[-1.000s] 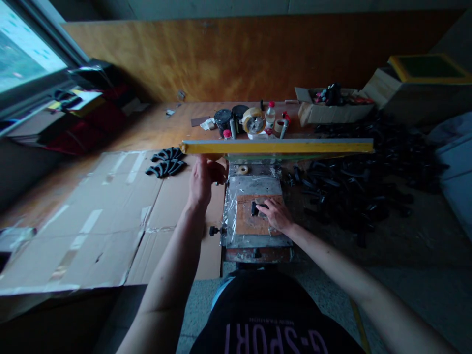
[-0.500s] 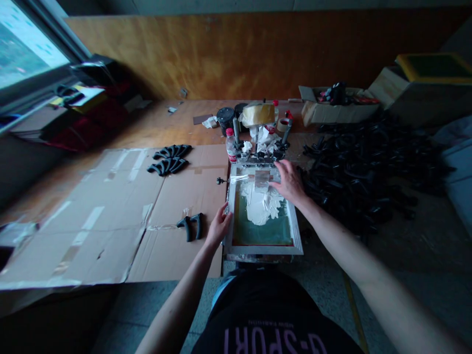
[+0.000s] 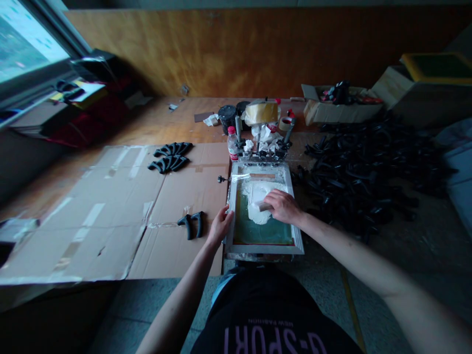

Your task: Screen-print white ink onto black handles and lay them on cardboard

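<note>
White paste (image 3: 254,214) lies on the green mesh (image 3: 260,235) of a screen frame (image 3: 298,242), just right of the frame's lower centre as I watch. The right hand (image 3: 283,206) is closed around a pale squeegee (image 3: 264,206), held over the paste. At the screen frame's left edge is the left hand (image 3: 220,225), fingers slightly bent; I can't tell whether it grips. Left of that hand, two black curved pieces (image 3: 191,225) lie on cardboard (image 3: 110,211), with more in a cluster (image 3: 168,157) farther up. A dark heap (image 3: 361,172) fills the right side, and a red-capped bottle (image 3: 232,145) stands near the upper centre.
</note>
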Action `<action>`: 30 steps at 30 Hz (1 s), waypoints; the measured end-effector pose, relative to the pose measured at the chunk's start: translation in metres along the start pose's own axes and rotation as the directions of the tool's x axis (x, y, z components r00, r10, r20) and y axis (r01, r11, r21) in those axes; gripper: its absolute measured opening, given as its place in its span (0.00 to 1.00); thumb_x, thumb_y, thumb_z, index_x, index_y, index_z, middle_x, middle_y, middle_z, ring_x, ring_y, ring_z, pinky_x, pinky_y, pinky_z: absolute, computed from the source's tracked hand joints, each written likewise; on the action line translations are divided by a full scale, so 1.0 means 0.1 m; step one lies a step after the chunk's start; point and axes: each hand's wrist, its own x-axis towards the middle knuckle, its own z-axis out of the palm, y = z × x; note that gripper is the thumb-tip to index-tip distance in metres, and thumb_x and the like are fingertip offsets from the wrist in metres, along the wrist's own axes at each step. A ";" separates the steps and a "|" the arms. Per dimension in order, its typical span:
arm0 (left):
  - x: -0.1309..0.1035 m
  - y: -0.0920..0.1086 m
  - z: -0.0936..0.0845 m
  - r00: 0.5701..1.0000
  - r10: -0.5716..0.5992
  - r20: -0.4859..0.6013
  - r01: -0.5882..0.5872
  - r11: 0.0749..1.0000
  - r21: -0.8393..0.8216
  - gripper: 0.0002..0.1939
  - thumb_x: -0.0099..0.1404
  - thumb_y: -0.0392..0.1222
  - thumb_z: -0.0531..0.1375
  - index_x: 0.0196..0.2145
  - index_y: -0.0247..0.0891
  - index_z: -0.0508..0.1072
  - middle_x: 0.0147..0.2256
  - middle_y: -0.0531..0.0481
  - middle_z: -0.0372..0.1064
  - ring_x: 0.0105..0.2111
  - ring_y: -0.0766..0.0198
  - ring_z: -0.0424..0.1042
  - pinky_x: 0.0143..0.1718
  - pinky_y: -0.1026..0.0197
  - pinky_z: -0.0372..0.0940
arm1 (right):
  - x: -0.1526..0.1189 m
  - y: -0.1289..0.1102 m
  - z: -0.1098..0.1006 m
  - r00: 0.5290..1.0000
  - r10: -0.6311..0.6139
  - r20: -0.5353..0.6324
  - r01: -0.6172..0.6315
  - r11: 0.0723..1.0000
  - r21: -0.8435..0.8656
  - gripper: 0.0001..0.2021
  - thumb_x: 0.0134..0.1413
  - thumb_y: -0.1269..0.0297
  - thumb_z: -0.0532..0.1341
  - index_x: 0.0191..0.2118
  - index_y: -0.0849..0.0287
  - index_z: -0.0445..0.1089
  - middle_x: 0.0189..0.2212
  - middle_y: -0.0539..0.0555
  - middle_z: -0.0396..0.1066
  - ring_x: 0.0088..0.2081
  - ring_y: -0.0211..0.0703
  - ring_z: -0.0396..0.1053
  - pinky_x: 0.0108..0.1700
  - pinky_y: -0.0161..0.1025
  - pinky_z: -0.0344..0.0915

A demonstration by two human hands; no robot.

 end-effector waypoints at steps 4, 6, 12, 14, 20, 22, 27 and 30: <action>-0.01 0.00 0.01 1.000 0.001 0.025 0.000 1.000 -0.029 0.35 0.59 0.60 0.59 0.58 0.35 0.67 0.33 0.47 0.73 0.30 0.62 0.71 0.29 0.64 0.63 | -0.20 -0.14 0.20 0.992 -0.119 -0.048 0.118 0.993 -0.028 0.12 0.56 0.76 0.55 0.41 0.61 0.74 0.38 0.59 0.73 0.42 0.48 0.67 0.44 0.43 0.63; -0.01 0.01 0.02 1.000 -0.001 0.015 0.002 1.000 -0.029 0.35 0.59 0.60 0.59 0.58 0.35 0.67 0.32 0.47 0.73 0.30 0.62 0.71 0.29 0.64 0.63 | -0.21 -0.15 0.20 0.993 -0.112 -0.047 0.113 0.994 0.007 0.09 0.58 0.72 0.57 0.40 0.60 0.74 0.36 0.57 0.73 0.40 0.47 0.68 0.44 0.43 0.64; -0.15 0.35 -0.13 0.999 0.017 0.040 -0.014 0.998 -0.064 0.38 0.59 0.61 0.61 0.62 0.41 0.63 0.29 0.52 0.72 0.24 0.66 0.68 0.24 0.66 0.59 | 0.47 0.26 -0.22 0.948 0.233 -0.217 -0.215 0.971 0.103 0.25 0.57 0.65 0.64 0.60 0.52 0.65 0.46 0.54 0.74 0.44 0.46 0.71 0.47 0.42 0.66; -0.23 0.60 -0.20 0.997 0.053 0.048 -0.048 0.994 -0.103 0.34 0.61 0.64 0.57 0.58 0.41 0.68 0.26 0.53 0.70 0.21 0.68 0.64 0.21 0.67 0.56 | 0.57 0.55 -0.41 0.896 0.347 -0.276 -0.329 0.938 0.110 0.25 0.58 0.64 0.63 0.61 0.53 0.64 0.44 0.55 0.75 0.41 0.45 0.72 0.45 0.41 0.67; -0.13 1.43 -0.19 0.936 0.338 -0.098 -0.349 0.853 -0.388 0.27 0.66 0.64 0.51 0.42 0.38 0.74 0.33 0.48 0.73 0.30 0.66 0.72 0.28 0.65 0.66 | 0.00 1.11 -0.42 0.751 0.563 -0.345 -0.553 0.822 0.137 0.16 0.63 0.66 0.52 0.38 0.72 0.74 0.26 0.51 0.74 0.27 0.35 0.68 0.31 0.31 0.68; -0.01 1.67 -0.15 0.900 0.410 -0.148 -0.432 0.796 -0.423 0.25 0.66 0.63 0.51 0.42 0.38 0.73 0.37 0.46 0.74 0.36 0.64 0.74 0.30 0.65 0.68 | -0.19 0.97 -0.16 0.838 0.493 -0.235 -0.479 0.870 0.117 0.13 0.59 0.61 0.58 0.31 0.66 0.74 0.27 0.50 0.74 0.27 0.34 0.68 0.31 0.30 0.68; 0.01 1.75 0.03 0.915 0.338 -0.219 -0.403 0.779 -0.480 0.28 0.66 0.65 0.48 0.49 0.40 0.67 0.38 0.44 0.75 0.35 0.63 0.75 0.28 0.66 0.68 | -0.24 0.42 0.43 0.932 0.360 0.028 -0.361 0.932 0.020 0.09 0.51 0.62 0.68 0.33 0.62 0.72 0.37 0.57 0.73 0.40 0.43 0.71 0.43 0.37 0.66; -0.27 1.29 0.32 0.992 0.123 0.021 -0.095 0.857 -0.507 0.32 0.61 0.67 0.54 0.51 0.38 0.66 0.40 0.40 0.76 0.32 0.61 0.76 0.24 0.64 0.66 | -0.13 0.07 0.50 0.852 0.521 0.045 -0.523 0.851 0.039 0.04 0.61 0.66 0.60 0.36 0.61 0.69 0.32 0.57 0.73 0.36 0.43 0.70 0.39 0.36 0.64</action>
